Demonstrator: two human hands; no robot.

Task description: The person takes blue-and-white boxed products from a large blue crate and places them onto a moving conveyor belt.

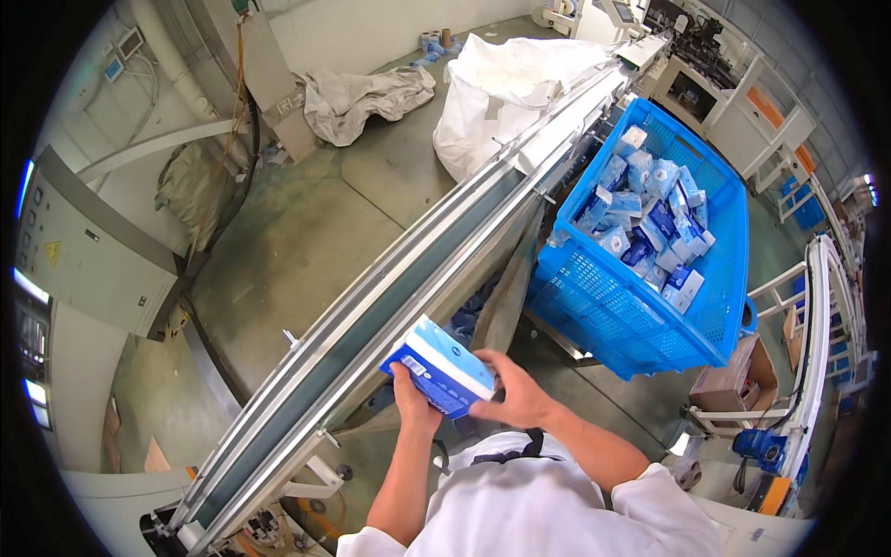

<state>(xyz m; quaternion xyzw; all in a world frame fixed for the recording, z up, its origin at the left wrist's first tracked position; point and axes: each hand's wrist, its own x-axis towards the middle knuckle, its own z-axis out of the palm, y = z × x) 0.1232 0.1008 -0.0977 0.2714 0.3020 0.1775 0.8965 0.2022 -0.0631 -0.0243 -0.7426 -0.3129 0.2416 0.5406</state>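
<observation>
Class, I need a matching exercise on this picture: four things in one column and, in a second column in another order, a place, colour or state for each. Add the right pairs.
Column one
1. Blue-and-white pack
2. Plastic crate
3. Conveyor belt
4. Large sack

Column two
A. Dark green, between pale metal rails
B. Bright blue, holding many small packs
C. White, on the floor
D. Held between the left hand and right hand

Right pairs: 1-D, 2-B, 3-A, 4-C

Room lies over the conveyor; the crate blocks the right.
</observation>
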